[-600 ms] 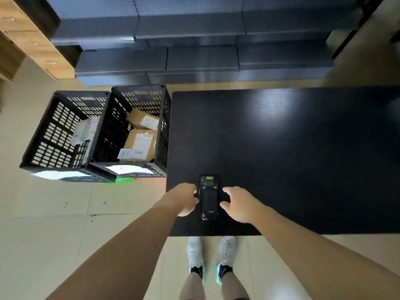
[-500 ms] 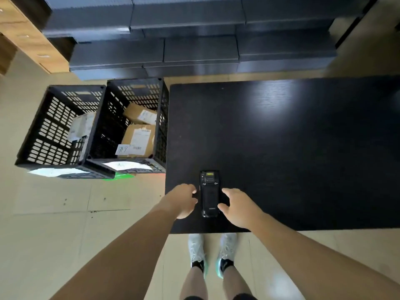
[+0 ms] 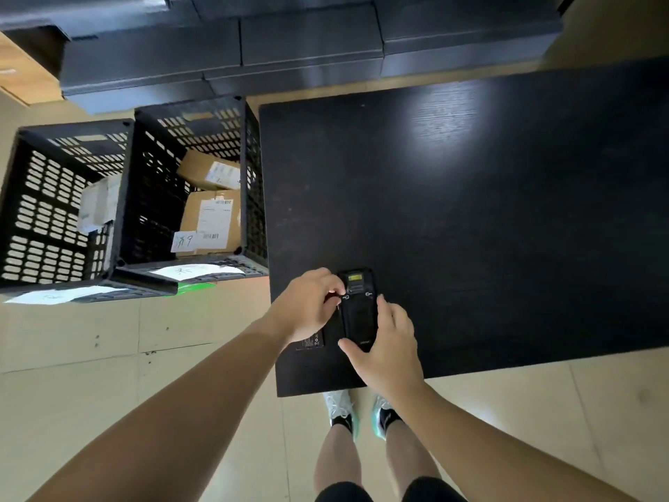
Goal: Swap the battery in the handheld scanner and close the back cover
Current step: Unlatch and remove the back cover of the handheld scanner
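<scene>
Black and face down, the handheld scanner [image 3: 357, 309] is laid near the front left corner of the dark wooden table [image 3: 488, 219], its long axis running away from the person. A yellowish label and two small latches can be made out at its far end. The scanner is flanked by both hands. The left hand [image 3: 309, 306] is pressed against the scanner's left edge, fingers curled narrowly with the fingertips pinched at the left latch; whether anything is gripped there cannot be told. The right hand [image 3: 389, 351] is cupped around the scanner's near right corner, thumb laid across the near end and fingers spread along the right side, so that the device is held steady on the table. Just left of the scanner, partly hidden under the left hand, a flat black battery [image 3: 310, 343] with small white print is seen lying on the table. Left of the table, two black perforated plastic crates [image 3: 68, 211] are stood on the pale tiled floor; cardboard parcels [image 3: 211, 221] with shipping labels are held in the one nearer the table. Beyond the table, dark flat boxes [image 3: 311, 41] are stacked. Below the table's near edge, white sneakers [image 3: 340, 405] are visible.
</scene>
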Tool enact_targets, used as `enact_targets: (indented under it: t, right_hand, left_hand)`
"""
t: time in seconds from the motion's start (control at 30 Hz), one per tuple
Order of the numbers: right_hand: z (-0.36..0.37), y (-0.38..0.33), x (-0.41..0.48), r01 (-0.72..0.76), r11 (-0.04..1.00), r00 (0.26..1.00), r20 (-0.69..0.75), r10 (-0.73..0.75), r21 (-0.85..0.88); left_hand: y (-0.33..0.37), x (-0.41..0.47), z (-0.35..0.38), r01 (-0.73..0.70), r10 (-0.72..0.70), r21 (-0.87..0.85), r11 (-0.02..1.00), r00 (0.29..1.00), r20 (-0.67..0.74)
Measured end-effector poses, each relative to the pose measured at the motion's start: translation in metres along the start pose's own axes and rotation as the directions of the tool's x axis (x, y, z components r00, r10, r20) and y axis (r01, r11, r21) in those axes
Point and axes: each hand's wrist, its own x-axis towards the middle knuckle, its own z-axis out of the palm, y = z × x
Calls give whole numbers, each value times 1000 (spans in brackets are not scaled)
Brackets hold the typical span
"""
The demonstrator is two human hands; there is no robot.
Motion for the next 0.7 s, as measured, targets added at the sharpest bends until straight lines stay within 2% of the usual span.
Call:
enact_targets:
  t: [0.23,0.7]
  right_hand:
    - [14,-2,2,-2,999,995,-96,5,32]
    - [21,3,3,20,1000,986,-164,-22,-15]
  left_hand:
    - [-12,16,-8,-273,271,66,960,962,34]
    - [-28,38,-6,-461,452,66,885,884,116]
